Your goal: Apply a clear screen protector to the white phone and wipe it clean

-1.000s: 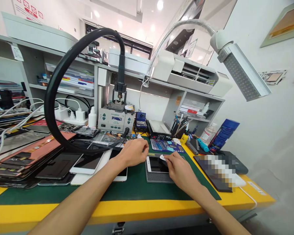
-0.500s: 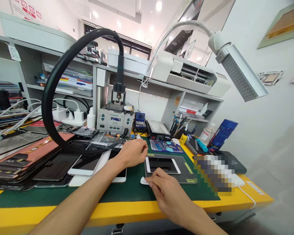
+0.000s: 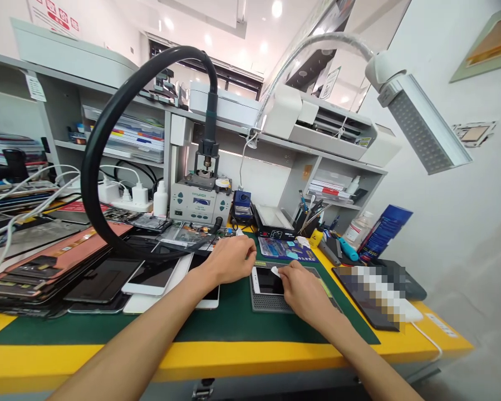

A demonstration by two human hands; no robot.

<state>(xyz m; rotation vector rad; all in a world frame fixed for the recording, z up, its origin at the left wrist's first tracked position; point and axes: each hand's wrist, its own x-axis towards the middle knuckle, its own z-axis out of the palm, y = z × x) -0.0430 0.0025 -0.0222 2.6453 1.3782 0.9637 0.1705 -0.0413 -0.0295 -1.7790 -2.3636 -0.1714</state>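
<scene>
A white-framed smartphone (image 3: 268, 281) with a dark screen lies flat on a grey textured pad (image 3: 271, 304). My right hand (image 3: 307, 289) pinches a small white wipe (image 3: 275, 271) against the screen and covers the phone's right part. Just left of the pad, my left hand (image 3: 232, 259) hovers with its fingers curled closed. Its fingertips are turned away, so whatever they may hold is hidden. Other white phones (image 3: 146, 277) lie under and beside my left forearm.
A stack of phone parts (image 3: 58, 262) fills the left side. A thick black hose (image 3: 92, 167) loops up from the hot-air station (image 3: 202, 201). Tools, a bottle (image 3: 356, 228) and a blue can (image 3: 384, 231) stand at right. A lamp (image 3: 426, 122) hangs overhead.
My right hand has moved from the pad's lower left corner up and right onto the phone's screen, carrying the white wipe. My left hand has stayed nearly in place.
</scene>
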